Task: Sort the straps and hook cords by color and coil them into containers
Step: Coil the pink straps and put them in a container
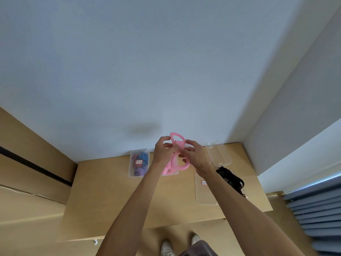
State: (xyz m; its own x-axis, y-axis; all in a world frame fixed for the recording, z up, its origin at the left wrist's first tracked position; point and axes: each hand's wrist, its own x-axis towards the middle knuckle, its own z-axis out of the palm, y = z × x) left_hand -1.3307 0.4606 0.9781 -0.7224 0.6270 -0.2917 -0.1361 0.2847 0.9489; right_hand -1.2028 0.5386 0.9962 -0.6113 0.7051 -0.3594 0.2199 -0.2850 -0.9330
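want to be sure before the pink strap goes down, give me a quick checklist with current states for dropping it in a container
1. Both hands grip the pink strap: left hand, right hand: ok.
2. Strap coiled into loops: ok, loops held above the table.
3. Container under the hands already holds pink: ok, mostly hidden.
4. Left container holds blue, red and purple: not ok for pink.
5. Black cords still loose on the table: not ok.
6. Room left in the pink container: cannot tell.
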